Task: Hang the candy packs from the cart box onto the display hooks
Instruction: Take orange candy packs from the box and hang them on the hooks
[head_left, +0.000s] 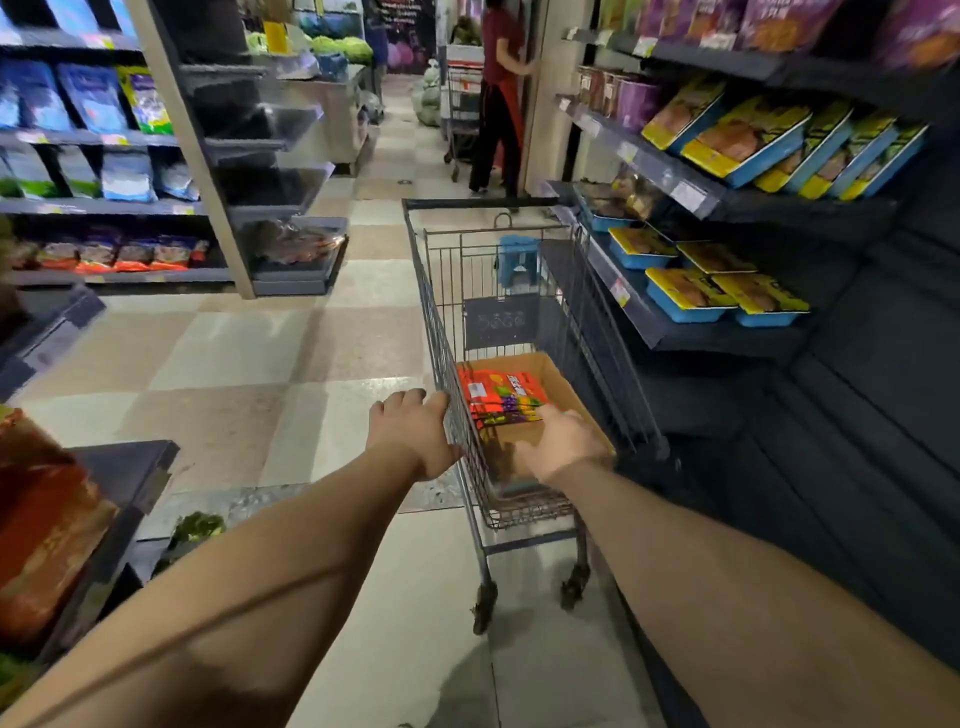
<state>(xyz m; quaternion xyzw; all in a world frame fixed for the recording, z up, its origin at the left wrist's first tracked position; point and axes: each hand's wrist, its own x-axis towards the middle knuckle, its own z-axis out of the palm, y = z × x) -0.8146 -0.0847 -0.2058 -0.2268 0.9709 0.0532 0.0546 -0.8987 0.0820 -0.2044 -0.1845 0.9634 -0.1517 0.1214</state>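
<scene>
A wire shopping cart (435, 291) stands in the aisle ahead of me. In its near end sits an open cardboard box (567, 385) holding a stack of orange-red candy packs (500, 396). My left hand (415, 431) holds the cart's left rim, fingers curled over the wire. My right hand (563, 441) is down in the box, with its fingers on the near end of the pack stack. Whether it grips a pack is hidden by the back of the hand and blur. No display hooks show in view.
A blue stool (517, 260) sits at the cart's far end. Dark shelves with blue-and-yellow trays (727, 140) line the right side, close to the cart. Bagged goods fill the left shelves (104, 171). A person in red (501, 93) stands by another cart down the aisle.
</scene>
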